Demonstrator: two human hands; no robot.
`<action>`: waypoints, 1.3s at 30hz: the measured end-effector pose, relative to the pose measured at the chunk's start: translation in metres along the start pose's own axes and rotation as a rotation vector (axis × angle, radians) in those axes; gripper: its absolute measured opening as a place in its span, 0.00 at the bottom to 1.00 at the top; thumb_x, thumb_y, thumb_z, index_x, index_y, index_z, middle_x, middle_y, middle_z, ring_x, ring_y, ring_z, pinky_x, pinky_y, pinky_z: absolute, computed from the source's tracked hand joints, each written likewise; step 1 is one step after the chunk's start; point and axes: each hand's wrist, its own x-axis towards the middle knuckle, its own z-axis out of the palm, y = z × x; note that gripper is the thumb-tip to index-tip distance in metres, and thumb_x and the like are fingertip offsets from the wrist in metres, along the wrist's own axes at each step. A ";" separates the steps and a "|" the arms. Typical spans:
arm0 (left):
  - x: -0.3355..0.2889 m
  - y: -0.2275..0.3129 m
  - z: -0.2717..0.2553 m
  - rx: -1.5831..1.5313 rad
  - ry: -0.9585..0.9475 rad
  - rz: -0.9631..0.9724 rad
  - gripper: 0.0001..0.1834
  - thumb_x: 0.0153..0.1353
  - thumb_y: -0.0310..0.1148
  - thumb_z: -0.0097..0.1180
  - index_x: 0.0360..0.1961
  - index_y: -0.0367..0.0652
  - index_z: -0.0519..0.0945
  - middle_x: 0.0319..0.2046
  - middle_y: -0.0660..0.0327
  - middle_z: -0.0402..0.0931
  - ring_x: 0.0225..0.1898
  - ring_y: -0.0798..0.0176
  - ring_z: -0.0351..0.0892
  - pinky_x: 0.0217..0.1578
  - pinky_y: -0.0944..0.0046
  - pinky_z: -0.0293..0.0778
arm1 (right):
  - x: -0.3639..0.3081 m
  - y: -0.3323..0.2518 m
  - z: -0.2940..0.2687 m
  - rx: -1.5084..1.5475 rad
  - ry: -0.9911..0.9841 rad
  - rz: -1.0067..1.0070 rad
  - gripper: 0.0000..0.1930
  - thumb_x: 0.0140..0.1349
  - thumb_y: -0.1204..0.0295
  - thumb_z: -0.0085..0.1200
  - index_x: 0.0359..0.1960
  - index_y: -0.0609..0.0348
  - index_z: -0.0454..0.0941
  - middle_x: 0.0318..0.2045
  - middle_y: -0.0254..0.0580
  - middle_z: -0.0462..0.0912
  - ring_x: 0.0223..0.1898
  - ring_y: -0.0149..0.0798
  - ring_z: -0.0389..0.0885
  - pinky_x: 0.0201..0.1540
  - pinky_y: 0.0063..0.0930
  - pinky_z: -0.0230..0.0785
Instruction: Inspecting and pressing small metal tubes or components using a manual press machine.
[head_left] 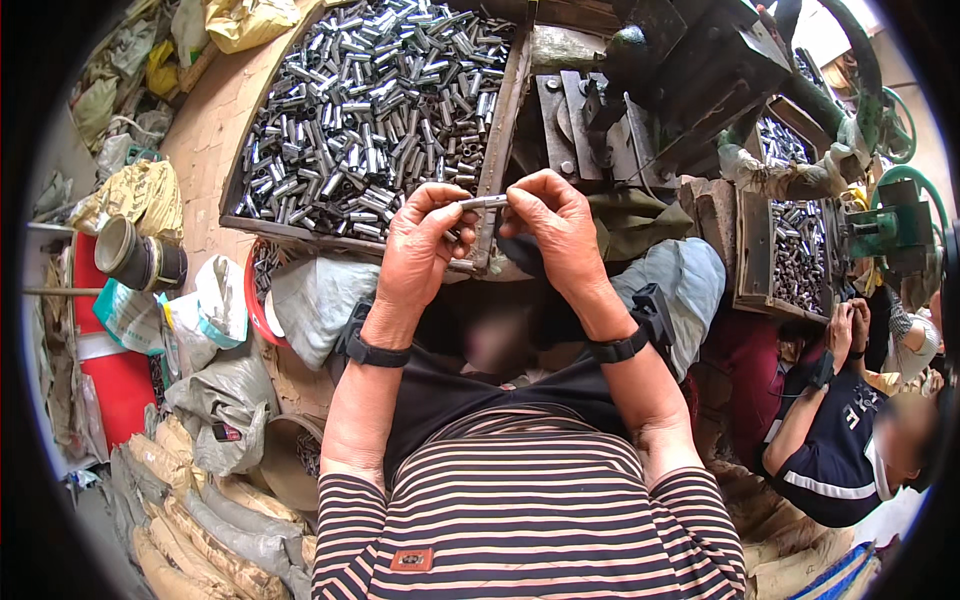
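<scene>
Between my two hands a short, slim metal tube (486,202) lies roughly level, one end in each hand. My left hand (428,235) pinches its left end with thumb and fingers; something dark and metallic shows under those curled fingers, too small to make out. The right end sits in the thumb-and-finger pinch of my right hand (560,228). Both hands are over the near right corner of a large tray (330,237), which is heaped with loose shiny metal tubes (380,110).
A dark metal machine (690,90) stands beyond my right hand. Farther right, a co-worker (840,430) reaches toward a second bin (755,250) of metal pieces. Red buckets (115,390) and a grey sack (225,410) are at left, with stacked sacks (190,500) below.
</scene>
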 end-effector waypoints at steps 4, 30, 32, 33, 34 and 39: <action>0.000 -0.005 -0.002 0.010 -0.018 0.031 0.08 0.64 0.27 0.50 0.44 0.41 0.76 0.32 0.62 0.78 0.27 0.73 0.76 0.23 0.77 0.69 | -0.003 0.002 -0.002 0.059 0.007 0.016 0.06 0.64 0.73 0.54 0.33 0.63 0.75 0.26 0.34 0.79 0.28 0.25 0.78 0.32 0.21 0.75; -0.010 -0.005 0.006 0.416 0.054 0.174 0.09 0.64 0.24 0.51 0.44 0.38 0.77 0.32 0.65 0.77 0.28 0.78 0.73 0.26 0.77 0.69 | -0.012 0.010 -0.006 0.051 -0.034 0.073 0.05 0.63 0.76 0.54 0.38 0.63 0.73 0.30 0.35 0.79 0.30 0.26 0.80 0.35 0.20 0.74; -0.009 -0.005 0.005 0.423 0.046 0.170 0.09 0.64 0.24 0.51 0.44 0.38 0.77 0.31 0.65 0.78 0.28 0.78 0.74 0.26 0.77 0.70 | -0.012 0.009 -0.007 -0.022 -0.038 0.004 0.05 0.62 0.76 0.55 0.38 0.63 0.75 0.32 0.36 0.81 0.32 0.28 0.81 0.38 0.21 0.75; -0.009 -0.005 0.005 0.421 0.046 0.168 0.09 0.64 0.24 0.51 0.44 0.38 0.77 0.31 0.65 0.78 0.28 0.78 0.74 0.26 0.77 0.70 | -0.012 0.010 -0.007 -0.023 -0.036 0.006 0.05 0.62 0.76 0.55 0.38 0.63 0.75 0.32 0.36 0.81 0.32 0.28 0.81 0.38 0.21 0.75; -0.009 -0.005 0.005 0.355 0.056 0.138 0.09 0.64 0.24 0.51 0.44 0.39 0.77 0.32 0.65 0.78 0.28 0.77 0.74 0.26 0.77 0.70 | -0.012 0.011 -0.007 -0.026 -0.035 -0.005 0.06 0.62 0.77 0.56 0.39 0.63 0.75 0.33 0.37 0.81 0.32 0.28 0.81 0.39 0.21 0.74; -0.008 -0.008 0.003 0.257 0.048 0.146 0.08 0.63 0.25 0.52 0.43 0.39 0.78 0.31 0.65 0.78 0.27 0.77 0.74 0.26 0.77 0.69 | -0.013 0.009 -0.004 -0.083 -0.036 -0.042 0.06 0.61 0.77 0.56 0.38 0.63 0.74 0.32 0.36 0.80 0.33 0.28 0.81 0.39 0.21 0.74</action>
